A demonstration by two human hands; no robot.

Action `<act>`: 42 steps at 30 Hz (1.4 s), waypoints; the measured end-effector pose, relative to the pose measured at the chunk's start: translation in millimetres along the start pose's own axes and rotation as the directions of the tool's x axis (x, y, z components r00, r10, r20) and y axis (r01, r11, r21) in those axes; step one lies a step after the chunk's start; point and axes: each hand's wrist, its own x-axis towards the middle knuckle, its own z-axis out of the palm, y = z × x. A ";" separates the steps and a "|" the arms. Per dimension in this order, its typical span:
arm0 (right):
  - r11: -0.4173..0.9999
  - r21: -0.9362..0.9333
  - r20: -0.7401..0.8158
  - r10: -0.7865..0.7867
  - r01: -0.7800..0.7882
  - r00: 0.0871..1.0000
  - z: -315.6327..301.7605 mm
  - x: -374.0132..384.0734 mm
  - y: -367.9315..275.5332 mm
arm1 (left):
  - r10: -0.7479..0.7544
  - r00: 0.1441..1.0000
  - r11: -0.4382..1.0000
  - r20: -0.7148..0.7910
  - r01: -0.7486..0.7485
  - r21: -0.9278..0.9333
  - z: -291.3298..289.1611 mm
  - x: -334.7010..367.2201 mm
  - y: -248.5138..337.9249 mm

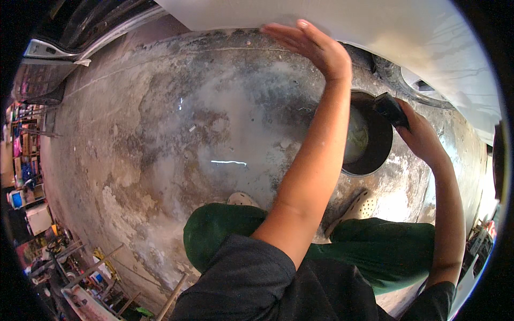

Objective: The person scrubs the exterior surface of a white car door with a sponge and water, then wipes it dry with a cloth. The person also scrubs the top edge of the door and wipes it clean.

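Note:
My left hand (313,45) is raised with its fingers stretched out, at the lower part of a pale grey car body panel (241,12). The fingers are a little blurred, and I cannot tell whether they touch the panel. In my right hand (420,134) is a black block (391,109), gripped over the rim of a dark round bucket (379,152). Cloudy liquid (357,140) shows inside the bucket. My left forearm hides part of the bucket's left side.
A car wheel (409,80) stands just beyond the bucket. The stained concrete floor (134,123) has wet patches. At the upper left is an open car door (51,69). Shelves with mixed goods (27,160) and a metal frame (91,267) line the left. My clogs (360,206) are near the bucket.

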 end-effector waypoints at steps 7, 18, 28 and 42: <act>0.999 -0.029 0.042 -0.014 0.015 0.999 3.7 7.4 -3.6 | -0.048 0.996 0.998 0.072 0.044 0.055 -5.4 -26.2 -0.9; 0.998 -0.062 0.084 0.021 -0.016 0.996 9.2 6.0 0.0 | 0.045 0.996 0.999 -0.078 -0.047 -0.015 -51.0 68.1 -19.1; 0.995 -0.092 0.081 0.039 -0.031 0.996 11.8 2.9 8.3 | -0.298 0.939 0.602 0.173 0.325 -0.729 -80.8 141.1 -33.6; 0.832 0.540 0.088 0.097 -0.129 0.991 10.6 19.3 -9.9 | -0.365 0.519 0.502 0.773 0.809 -0.306 -57.9 18.6 -62.6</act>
